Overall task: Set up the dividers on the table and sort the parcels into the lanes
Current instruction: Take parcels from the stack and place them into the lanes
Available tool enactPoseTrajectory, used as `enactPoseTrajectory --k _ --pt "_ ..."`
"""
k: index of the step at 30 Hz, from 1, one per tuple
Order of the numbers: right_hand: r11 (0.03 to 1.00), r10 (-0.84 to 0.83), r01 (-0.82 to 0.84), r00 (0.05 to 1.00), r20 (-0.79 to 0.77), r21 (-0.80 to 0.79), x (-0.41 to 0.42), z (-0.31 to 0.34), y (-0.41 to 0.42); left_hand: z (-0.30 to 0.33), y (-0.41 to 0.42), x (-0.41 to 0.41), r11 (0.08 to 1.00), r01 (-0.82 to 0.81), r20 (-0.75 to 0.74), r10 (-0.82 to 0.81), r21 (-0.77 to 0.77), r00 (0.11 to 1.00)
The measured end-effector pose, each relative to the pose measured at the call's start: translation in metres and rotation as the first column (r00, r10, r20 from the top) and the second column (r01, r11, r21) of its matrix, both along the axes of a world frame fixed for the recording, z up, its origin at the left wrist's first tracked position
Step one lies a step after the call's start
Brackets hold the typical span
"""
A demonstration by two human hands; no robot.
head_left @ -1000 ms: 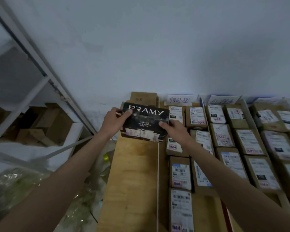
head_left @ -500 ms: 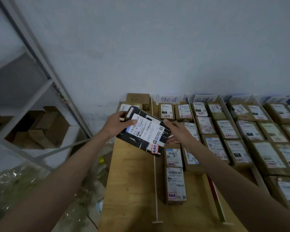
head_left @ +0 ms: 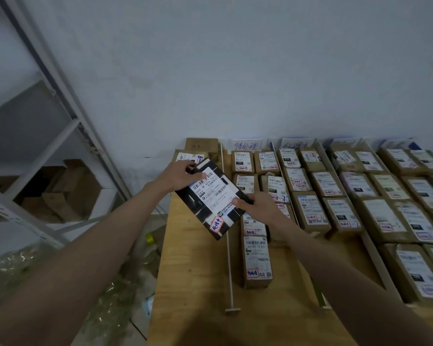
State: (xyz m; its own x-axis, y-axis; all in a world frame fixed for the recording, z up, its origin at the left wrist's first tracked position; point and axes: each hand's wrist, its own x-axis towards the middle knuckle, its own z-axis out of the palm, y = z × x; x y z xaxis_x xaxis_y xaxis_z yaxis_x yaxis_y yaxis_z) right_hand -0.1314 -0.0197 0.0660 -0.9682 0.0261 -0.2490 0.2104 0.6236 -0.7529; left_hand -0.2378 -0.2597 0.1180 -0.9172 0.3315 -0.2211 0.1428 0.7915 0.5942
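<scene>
Nearest, a thin white divider (head_left: 228, 233) runs lengthwise down the wooden table (head_left: 190, 270). Above the leftmost lane, a person holds a black parcel (head_left: 211, 199), label up, its long axis slanting from far left to near right. The left hand (head_left: 179, 176) grips its far end, the right hand (head_left: 256, 204) its right edge. Sorting is likely underway; next, read the sticker and pick a lane. Beyond, filled lanes meet handwritten lane signs (head_left: 246, 145).
</scene>
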Motion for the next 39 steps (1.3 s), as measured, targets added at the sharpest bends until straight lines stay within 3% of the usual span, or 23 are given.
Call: enactPoseTrajectory --k 6,14,18,24,29,39 --pt "0.977 -0.201 0.205 0.977 0.064 -0.060 0.014 -0.007 0.000 -0.012 -0.013 0.031 0.979 -0.137 -0.289 0.088 -0.153 0.953" --pt "0.907 -0.404 0.411 0.911 0.085 -0.094 0.052 -0.014 0.012 -0.036 -0.007 0.081 0.952 -0.040 -0.384 -0.084 -0.304 0.919" --pt "0.885 -0.465 0.466 0.883 0.066 0.006 0.082 -0.016 0.029 -0.048 0.014 0.102 0.943 0.037 -0.382 -0.169 -0.331 0.909" --pt "0.803 -0.586 0.591 0.806 0.079 -0.073 0.135 -0.023 0.067 -0.061 0.065 0.134 0.919 0.153 -0.362 -0.291 -0.363 0.886" --pt "0.749 -0.658 0.663 0.743 0.122 -0.005 0.182 -0.029 0.118 -0.072 0.120 0.160 0.887 0.276 -0.310 -0.398 -0.370 0.864" --pt "0.705 -0.708 0.691 0.695 0.125 0.157 0.237 -0.052 0.225 -0.098 0.217 0.201 0.854 0.328 -0.222 -0.440 -0.404 0.870"
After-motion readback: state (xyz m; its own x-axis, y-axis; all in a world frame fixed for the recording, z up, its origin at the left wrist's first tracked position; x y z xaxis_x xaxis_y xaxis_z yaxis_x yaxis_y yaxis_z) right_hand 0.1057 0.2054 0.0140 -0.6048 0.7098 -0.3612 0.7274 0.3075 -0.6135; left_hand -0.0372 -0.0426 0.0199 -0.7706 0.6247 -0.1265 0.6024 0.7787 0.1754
